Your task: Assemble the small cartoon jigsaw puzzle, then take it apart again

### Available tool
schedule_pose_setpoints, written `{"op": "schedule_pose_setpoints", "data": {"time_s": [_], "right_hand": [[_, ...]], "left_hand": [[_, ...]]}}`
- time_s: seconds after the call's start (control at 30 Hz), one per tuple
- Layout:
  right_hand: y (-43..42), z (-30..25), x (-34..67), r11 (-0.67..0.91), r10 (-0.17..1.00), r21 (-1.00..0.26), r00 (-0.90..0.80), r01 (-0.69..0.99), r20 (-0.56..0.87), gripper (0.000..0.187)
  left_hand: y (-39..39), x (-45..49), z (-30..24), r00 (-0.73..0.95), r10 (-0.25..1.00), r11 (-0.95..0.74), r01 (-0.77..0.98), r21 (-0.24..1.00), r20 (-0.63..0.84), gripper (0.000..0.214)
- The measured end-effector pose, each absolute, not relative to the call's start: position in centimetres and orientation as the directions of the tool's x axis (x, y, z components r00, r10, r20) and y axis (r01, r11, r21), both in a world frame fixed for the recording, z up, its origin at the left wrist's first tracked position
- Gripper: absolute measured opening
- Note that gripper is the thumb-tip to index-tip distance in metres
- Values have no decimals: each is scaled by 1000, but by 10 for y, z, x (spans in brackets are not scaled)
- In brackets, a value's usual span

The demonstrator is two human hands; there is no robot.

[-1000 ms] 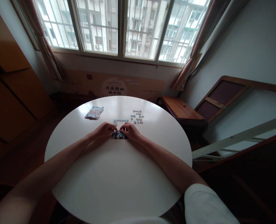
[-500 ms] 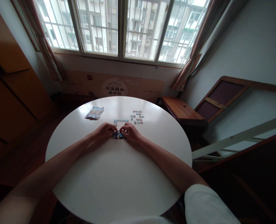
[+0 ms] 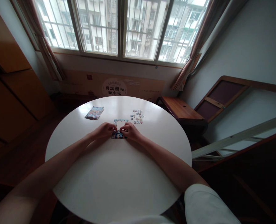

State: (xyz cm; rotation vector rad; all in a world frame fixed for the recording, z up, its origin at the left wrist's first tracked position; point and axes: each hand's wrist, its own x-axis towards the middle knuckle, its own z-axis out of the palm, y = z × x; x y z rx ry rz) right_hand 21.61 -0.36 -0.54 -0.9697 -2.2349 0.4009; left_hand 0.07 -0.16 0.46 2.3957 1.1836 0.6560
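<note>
A partly assembled jigsaw puzzle (image 3: 121, 120) lies on the round white table (image 3: 119, 174). Its top edge and left side form a pale frame around a bare middle, and its near part is dark blue. My left hand (image 3: 106, 128) comes in from the left with thumb and fingers pinched at the puzzle. Facing it, my right hand (image 3: 130, 130) is pinched the same way. A small dark jigsaw piece (image 3: 118, 131) shows between the two sets of fingertips, partly hidden by them. Several loose jigsaw pieces (image 3: 138, 114) lie in short rows beyond my right hand.
A colourful printed bag (image 3: 94, 112) lies at the table's far left. Behind the table is a wall with a printed banner (image 3: 114, 87), under a barred window (image 3: 140, 28). A wooden bench (image 3: 181, 107) stands at the right, near a pale metal ladder-like frame (image 3: 233, 137).
Both hands stay nearly where they were, fingertips still together over the near part of the puzzle. The small piece between them has shifted slightly. The loose pieces and bag have not moved.
</note>
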Motion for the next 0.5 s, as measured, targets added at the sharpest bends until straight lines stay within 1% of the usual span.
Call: {"op": "schedule_pose_setpoints", "data": {"time_s": [0.13,0.5], "right_hand": [[-4,-7,217,678,735,-504,-491,535,468,12],[-7,-3,216,675,738,-496,-503,546,451,13]], "left_hand": [[-3,1,8,542,810,-568,632,527,223,27],[-8,4,15,551,805,-577,643,504,220,27]]}}
